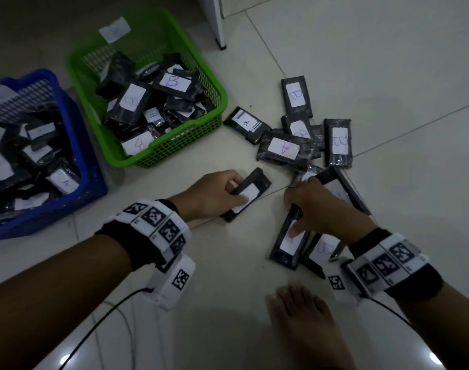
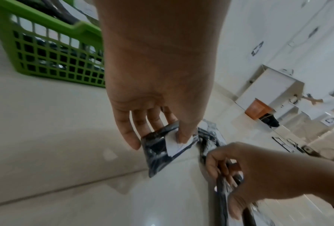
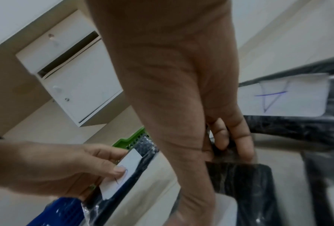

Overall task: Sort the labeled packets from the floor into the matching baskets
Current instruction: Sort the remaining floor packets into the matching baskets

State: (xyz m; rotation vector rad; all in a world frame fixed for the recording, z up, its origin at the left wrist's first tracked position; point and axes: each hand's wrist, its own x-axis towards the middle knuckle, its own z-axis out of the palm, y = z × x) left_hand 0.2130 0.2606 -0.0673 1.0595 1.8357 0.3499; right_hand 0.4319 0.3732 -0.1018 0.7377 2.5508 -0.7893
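In the head view my left hand (image 1: 238, 190) grips a black packet (image 1: 257, 182) with a white label, thumb on the label, just above the floor. The left wrist view shows that packet (image 2: 158, 152) pinched at its upper edge; its letter is hard to read. My right hand (image 1: 295, 220) grips the top end of another black packet (image 1: 281, 252), thumb covering its label. In the right wrist view its fingers (image 3: 239, 145) curl over that packet (image 3: 239, 183). The green basket (image 1: 174, 158) holds B packets and the blue basket (image 1: 91, 180) holds A packets.
Several loose packets lie on the tiles at right, one marked A (image 1: 281, 149) and one marked B (image 1: 340, 141). A B packet (image 1: 321, 249) lies beside my right wrist. My bare foot (image 1: 303, 316) is near the front, and a white furniture leg (image 1: 218, 25) stands at the back.
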